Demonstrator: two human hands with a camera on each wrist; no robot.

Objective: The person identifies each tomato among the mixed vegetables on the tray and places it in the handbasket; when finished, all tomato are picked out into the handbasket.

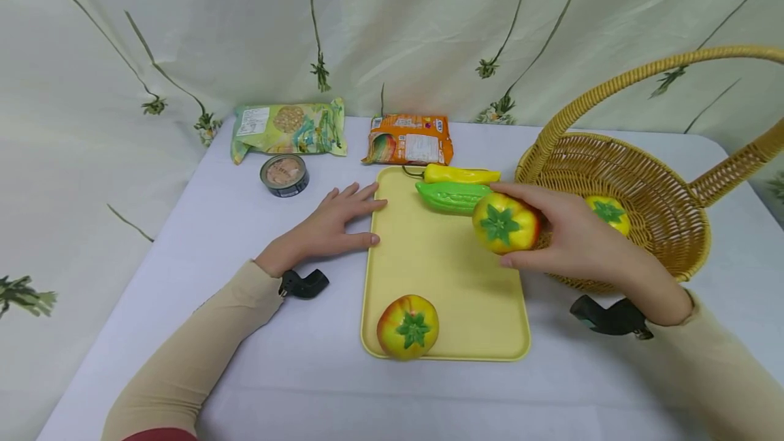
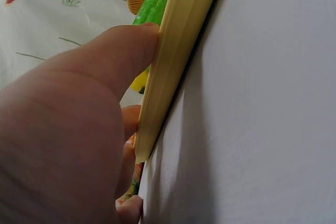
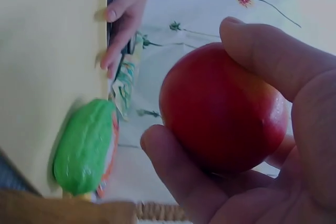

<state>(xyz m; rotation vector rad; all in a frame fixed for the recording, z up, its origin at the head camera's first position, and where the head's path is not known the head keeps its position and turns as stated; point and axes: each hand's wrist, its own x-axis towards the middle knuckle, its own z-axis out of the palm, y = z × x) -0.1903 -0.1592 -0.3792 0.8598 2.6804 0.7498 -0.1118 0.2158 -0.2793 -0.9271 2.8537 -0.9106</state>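
My right hand (image 1: 576,237) grips a yellow-red toy tomato (image 1: 503,223) with a green star-shaped leaf, held over the right side of the yellow tray (image 1: 447,278). In the right wrist view, thumb and fingers curl round the tomato's smooth red underside (image 3: 220,108). My left hand (image 1: 337,223) lies spread at the tray's left edge, fingertips and thumb touching its rim (image 2: 173,61). A second toy tomato (image 1: 407,327) sits in the tray's near left corner. Across the tray's far end lie a green bitter gourd (image 1: 450,197) and a yellow chili pepper (image 1: 462,175).
A wicker basket (image 1: 676,223) with a tall handle stands on the right, holding another yellow tomato (image 1: 609,214). Behind the tray lies an orange snack packet (image 1: 409,139). A green packet (image 1: 290,128) and a small round can (image 1: 284,175) are at the back left.
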